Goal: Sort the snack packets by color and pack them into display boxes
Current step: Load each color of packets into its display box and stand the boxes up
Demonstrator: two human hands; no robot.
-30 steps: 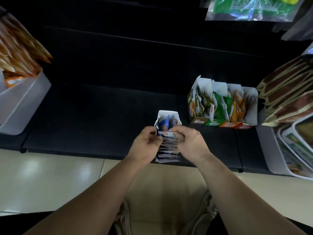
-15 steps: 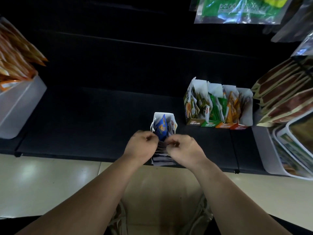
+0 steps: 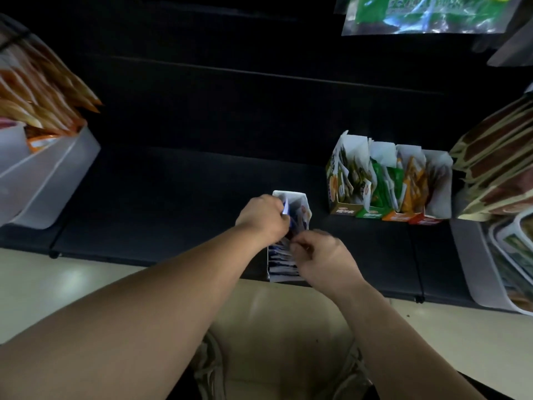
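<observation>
The white box [image 3: 292,195] of blue packets [image 3: 284,259] stands at the near edge of the dark shelf [image 3: 173,197], its near end hanging slightly over the lip. We see the left hand [image 3: 264,216] at the far end of the box, its grip pinching a raised packet [image 3: 286,209] by the top. The right hand [image 3: 326,258] is at the middle of the row with fingers curled among the packet tops; we cannot tell whether that grip holds one

We judge two risks. A push towards the near side could tip the box off the shelf, because it sits right at the edge. Forcing the raised packet into a tight row could crumple it or lift the ones beside it

We count one box in hand and four filled boxes [image 3: 388,183] side by side to the right: brown, green, orange, red. There are two white bins, a left bin [image 3: 57,174] and a right bin [image 3: 473,255], and one green bag [image 3: 427,15] hanging far right. The blue packets are too crowded to count
</observation>
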